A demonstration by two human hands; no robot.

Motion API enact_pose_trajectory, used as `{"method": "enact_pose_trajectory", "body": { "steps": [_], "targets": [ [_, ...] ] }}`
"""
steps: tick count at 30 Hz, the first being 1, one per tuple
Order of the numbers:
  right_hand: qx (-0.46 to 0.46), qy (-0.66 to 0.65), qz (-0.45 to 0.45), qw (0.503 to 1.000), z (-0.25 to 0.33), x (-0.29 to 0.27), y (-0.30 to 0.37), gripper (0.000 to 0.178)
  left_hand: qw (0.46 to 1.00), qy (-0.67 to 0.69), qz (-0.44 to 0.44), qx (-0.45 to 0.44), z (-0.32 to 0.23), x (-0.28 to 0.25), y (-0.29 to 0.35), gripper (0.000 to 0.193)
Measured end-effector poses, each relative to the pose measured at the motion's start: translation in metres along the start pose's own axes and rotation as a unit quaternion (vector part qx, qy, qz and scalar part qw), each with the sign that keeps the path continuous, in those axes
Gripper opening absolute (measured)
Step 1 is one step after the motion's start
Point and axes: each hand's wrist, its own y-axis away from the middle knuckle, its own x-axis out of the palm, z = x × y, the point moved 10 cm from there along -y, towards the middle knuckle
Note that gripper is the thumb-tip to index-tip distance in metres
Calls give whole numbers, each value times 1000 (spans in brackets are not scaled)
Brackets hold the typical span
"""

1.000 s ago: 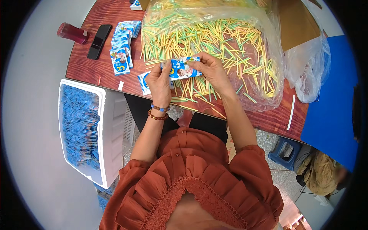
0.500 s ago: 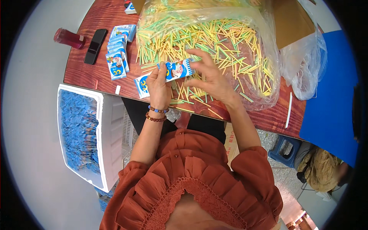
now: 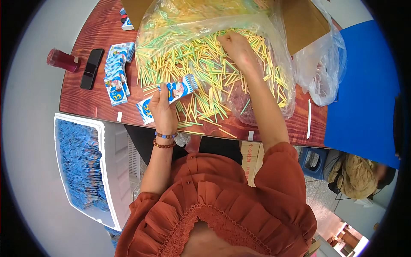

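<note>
Tabletop (image 3: 83, 103), reddish, above speckled floor (image 3: 317, 195), left hand (image 3: 163, 112) tight on packet (image 3: 180, 88), right hand (image 3: 238, 48) over sticks (image 3: 175, 62), grip unclear.

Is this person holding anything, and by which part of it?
The left hand holds a flat blue-and-white plastic-looking packet by its left end. The right hand is at the thin yellow and green sticks; whether it holds any cannot be told.

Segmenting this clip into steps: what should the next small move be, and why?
Probably lift a stick or two from the loose, thin yellow and green sticks with the bare right hand, toward the flat blue-and-white plastic packet. The right hand is down at the pile, while the bare left hand holds that packet nearby. Whether the right hand pinches any is hidden.
</note>
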Motion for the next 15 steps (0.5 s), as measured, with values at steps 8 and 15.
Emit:
{"method": "enact_pose_trajectory", "body": {
  "steps": [8, 15],
  "targets": [
    [-9, 247, -8, 969, 6, 39, -53, 41, 999, 30, -7, -19, -3, -10, -3, 21],
    [-29, 66, 101, 992, -33, 25, -36, 50, 999, 34, 3, -20, -8, -16, -4, 21]
  ]
}}
